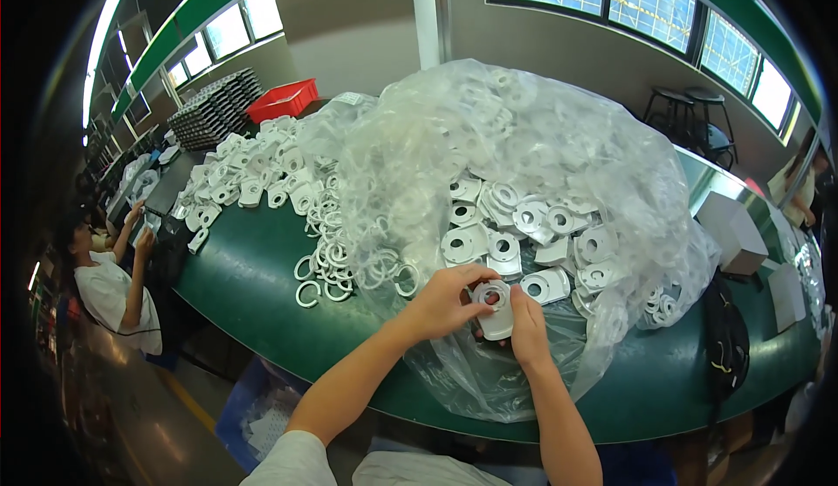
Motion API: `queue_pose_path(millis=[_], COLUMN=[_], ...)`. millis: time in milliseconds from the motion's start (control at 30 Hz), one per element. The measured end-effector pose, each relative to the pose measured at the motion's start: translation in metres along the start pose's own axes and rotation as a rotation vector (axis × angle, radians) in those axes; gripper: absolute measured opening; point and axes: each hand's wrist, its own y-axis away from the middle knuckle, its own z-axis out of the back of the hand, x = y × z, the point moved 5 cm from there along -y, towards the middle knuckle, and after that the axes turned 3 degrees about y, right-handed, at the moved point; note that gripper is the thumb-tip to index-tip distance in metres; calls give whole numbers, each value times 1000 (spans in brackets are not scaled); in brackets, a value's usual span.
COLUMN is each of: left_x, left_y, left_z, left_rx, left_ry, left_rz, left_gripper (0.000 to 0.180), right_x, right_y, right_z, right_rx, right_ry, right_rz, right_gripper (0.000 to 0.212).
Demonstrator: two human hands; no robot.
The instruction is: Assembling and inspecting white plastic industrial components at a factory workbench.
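Note:
Above the near part of the bag, both my hands hold a white plastic part point(497, 323) with a round, ringed hole at its top and a flat lower end. My left hand point(441, 303) is closed on its upper left, thumb and fingers at the ring. My right hand point(529, 329) grips its right edge, thumb up along the side; the other fingers are mostly hidden behind it. Just beyond lie similar white parts point(504, 246), heaped in the mouth of a large clear plastic bag point(410, 150). Loose white open rings point(334, 255) are scattered to the left.
More white parts point(253, 167) are piled farther left on the green table point(253, 285), near a red bin point(284, 99) and stacked dark trays point(214, 106). White boxes point(731, 233) and a black bag point(726, 338) are on the right. Another person point(122, 285) works at far left.

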Motion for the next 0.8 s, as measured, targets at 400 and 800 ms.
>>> queue_pose_path(millis=[400,800], left_x=[13,83], left_y=[3,146], left_z=[14,299], left_rx=[89,-750], left_ry=[95,-419], left_rz=[-35,409], left_gripper=[25,13], right_x=[11,-2], right_y=[4,1], right_z=[-16,-18], right_rx=[106,181], right_ry=[103,59], right_rz=[93,29], right_gripper=[35,20])
